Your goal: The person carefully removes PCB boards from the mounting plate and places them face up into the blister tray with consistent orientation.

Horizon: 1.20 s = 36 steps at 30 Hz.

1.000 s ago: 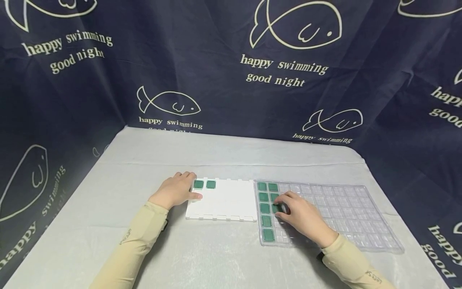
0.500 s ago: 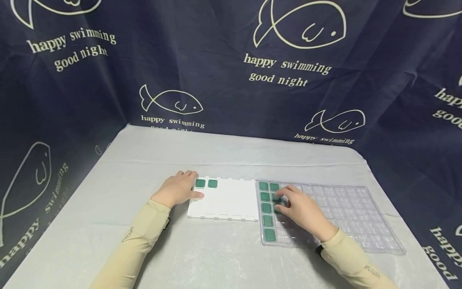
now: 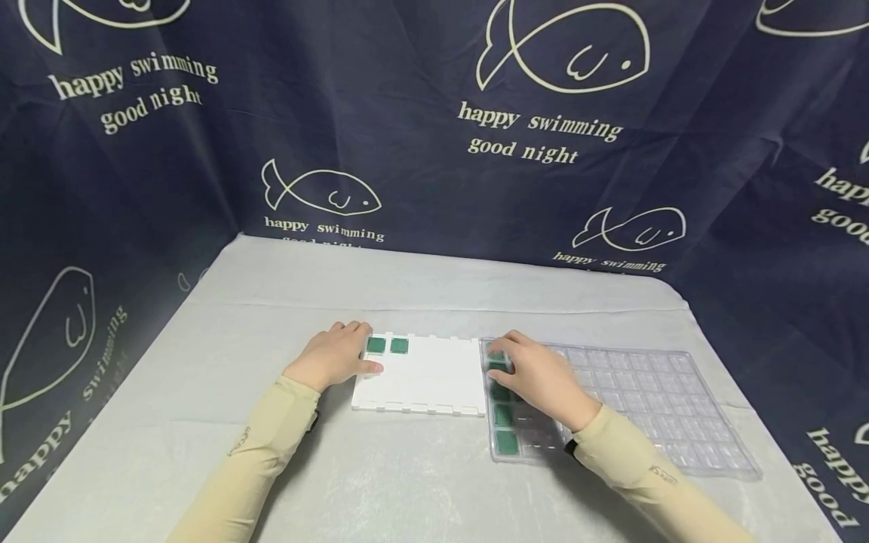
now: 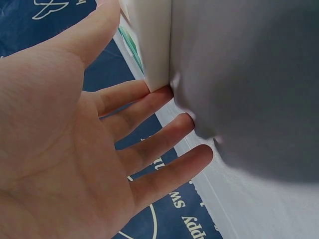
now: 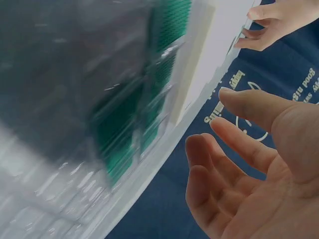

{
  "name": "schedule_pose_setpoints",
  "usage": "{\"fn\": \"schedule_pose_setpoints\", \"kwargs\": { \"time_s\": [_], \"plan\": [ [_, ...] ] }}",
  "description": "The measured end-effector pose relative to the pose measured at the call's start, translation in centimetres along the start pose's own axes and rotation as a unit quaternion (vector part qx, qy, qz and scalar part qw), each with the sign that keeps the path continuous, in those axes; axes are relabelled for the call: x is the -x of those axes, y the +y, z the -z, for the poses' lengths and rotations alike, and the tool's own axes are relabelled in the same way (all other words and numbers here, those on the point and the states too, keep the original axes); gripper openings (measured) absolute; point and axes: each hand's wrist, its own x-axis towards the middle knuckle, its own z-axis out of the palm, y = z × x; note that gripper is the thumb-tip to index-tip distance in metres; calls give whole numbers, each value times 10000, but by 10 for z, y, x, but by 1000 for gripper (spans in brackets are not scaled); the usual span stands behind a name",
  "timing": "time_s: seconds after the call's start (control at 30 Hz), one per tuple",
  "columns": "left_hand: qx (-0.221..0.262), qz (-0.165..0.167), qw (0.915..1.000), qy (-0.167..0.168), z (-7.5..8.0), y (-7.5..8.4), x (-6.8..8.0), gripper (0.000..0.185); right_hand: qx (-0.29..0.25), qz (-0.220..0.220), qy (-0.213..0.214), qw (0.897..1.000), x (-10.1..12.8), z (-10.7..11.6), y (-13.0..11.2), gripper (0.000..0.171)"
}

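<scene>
My left hand (image 3: pixel 331 360) rests at the left end of a flat white board (image 3: pixel 428 385), thumb on its top face. In the left wrist view, the straight fingers (image 4: pixel 144 112) have the index and middle tips right at the board's edge. Two green square pieces (image 3: pixel 400 345) lie at the board's far left. My right hand (image 3: pixel 543 381) hovers over the left columns of a clear plastic tray (image 3: pixel 726 430). Its thumb and fingers (image 5: pixel 244 107) stand apart with nothing visible between them. Several green square pieces (image 3: pixel 503 415) sit in the tray; the hand hides some of them.
The board and tray stand side by side on a white-covered table (image 3: pixel 407 483). Bare compartments (image 3: pixel 652 385) fill the tray's middle and right. A dark blue curtain (image 3: pixel 421 113) with printed fish hangs behind and along the sides.
My right hand has moved left across the tray, from the second column of green squares to above the first column. The left hand has stayed at the board's left end.
</scene>
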Motion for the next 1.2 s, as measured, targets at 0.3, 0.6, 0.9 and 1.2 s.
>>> {"fn": "schedule_pose_setpoints", "kwargs": {
  "time_s": [0.3, 0.6, 0.9, 1.2],
  "plan": [
    [-27, -28, 10000, 55, 1, 0, 1, 77, 24, 386, 44, 9992, -24, -6, -18, 32],
    [-55, 28, 10000, 39, 1, -1, 0, 78, 53, 522, -206, 9984, -44, -8, -36, 31],
    [-122, 29, 9999, 17, 0, -1, -1, 78, 169, 742, -427, 9962, -72, -20, -58, 34],
    [-154, 2, 9999, 13, 1, -1, -1, 78, 128, 851, -672, 9940, -95, -37, -81, 36]
  ]
}}
